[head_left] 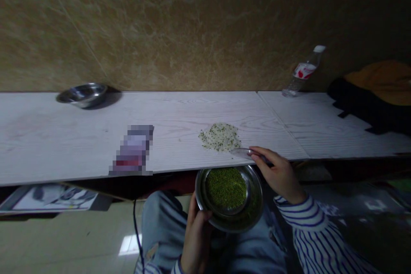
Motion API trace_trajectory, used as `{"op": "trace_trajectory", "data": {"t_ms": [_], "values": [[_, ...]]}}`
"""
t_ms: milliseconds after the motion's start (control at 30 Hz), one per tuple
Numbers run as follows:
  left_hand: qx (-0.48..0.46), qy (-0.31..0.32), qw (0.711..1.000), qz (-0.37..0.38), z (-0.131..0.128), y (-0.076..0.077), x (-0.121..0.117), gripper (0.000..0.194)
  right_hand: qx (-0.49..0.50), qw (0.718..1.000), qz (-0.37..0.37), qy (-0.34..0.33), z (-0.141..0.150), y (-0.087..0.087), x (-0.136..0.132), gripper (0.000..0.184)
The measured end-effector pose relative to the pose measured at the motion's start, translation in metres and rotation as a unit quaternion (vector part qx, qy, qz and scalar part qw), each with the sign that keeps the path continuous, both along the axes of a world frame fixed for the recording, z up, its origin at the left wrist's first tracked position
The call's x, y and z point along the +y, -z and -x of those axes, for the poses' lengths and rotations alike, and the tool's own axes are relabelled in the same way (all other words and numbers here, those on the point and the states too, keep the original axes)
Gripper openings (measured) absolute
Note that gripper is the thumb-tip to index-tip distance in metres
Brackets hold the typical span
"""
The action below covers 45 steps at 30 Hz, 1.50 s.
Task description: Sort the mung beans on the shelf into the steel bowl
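Note:
My left hand (pixel 197 235) grips the near left rim of a steel bowl (pixel 253 218), thumb over the edge. The bowl is tilted below the table's front edge, above my lap, and holds green mung beans (pixel 226 188). My right hand (pixel 281 173) is closed around the handle of what looks like a metal spoon (pixel 242 152). The spoon's tip touches the near right side of a loose pile of white rice mixed with green beans (pixel 221 137). This pile lies directly on the white wood-grain table (pixel 173 111).
An empty-looking steel bowl (pixel 85 95) sits at the back left by the wall. A pixelated flat object (pixel 133 150) lies near the front edge. At the back right stand a plastic bottle (pixel 303 72) and a dark and orange cloth item (pixel 379 90). A black cable (pixel 136 227) hangs below.

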<state>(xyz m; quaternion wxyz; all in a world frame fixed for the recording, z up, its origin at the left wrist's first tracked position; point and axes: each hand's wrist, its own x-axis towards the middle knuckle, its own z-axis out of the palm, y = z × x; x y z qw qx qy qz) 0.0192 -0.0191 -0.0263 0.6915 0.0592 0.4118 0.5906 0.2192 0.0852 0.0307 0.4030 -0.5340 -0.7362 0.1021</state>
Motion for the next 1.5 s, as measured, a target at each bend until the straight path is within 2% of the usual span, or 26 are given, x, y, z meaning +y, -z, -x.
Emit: {"op": "trace_trajectory", "data": {"t_ms": [133,367,600,667,900,1067,1167,1333,1500], "values": [[-0.006,0.009,1.0,0.003,-0.004,-0.001,0.001,0.07,-0.007,1.0,0.011,-0.012,-0.003,0.003,-0.006,0.025],[0.001,0.015,1.0,-0.011,-0.002,0.001,-0.002,0.064,0.01,0.998,0.028,-0.059,0.004,0.003,-0.025,0.024],[0.053,-0.031,0.998,-0.022,0.016,0.01,-0.009,0.062,0.047,0.998,0.038,-0.009,-0.012,0.003,-0.037,0.024],[0.047,-0.012,0.999,0.006,0.012,0.009,-0.012,0.066,0.053,0.998,0.04,-0.005,-0.013,0.003,-0.04,0.024],[0.057,0.01,0.998,0.019,0.002,0.006,-0.014,0.06,0.076,0.996,0.047,0.017,-0.023,0.001,-0.047,0.024],[0.036,-0.01,0.999,0.007,0.002,0.008,-0.011,0.061,0.093,0.994,0.053,0.039,-0.032,0.003,-0.049,0.025],[0.033,0.004,0.999,0.017,0.0,0.003,-0.009,0.062,0.095,0.993,0.054,0.044,-0.033,0.004,-0.049,0.024],[0.034,-0.007,0.999,0.02,-0.001,-0.004,-0.008,0.064,0.089,0.992,0.057,0.068,-0.039,0.003,-0.044,0.025],[0.029,-0.008,0.999,0.024,-0.001,0.006,-0.007,0.068,0.077,0.992,0.048,0.087,-0.038,0.003,-0.035,0.027]]}}
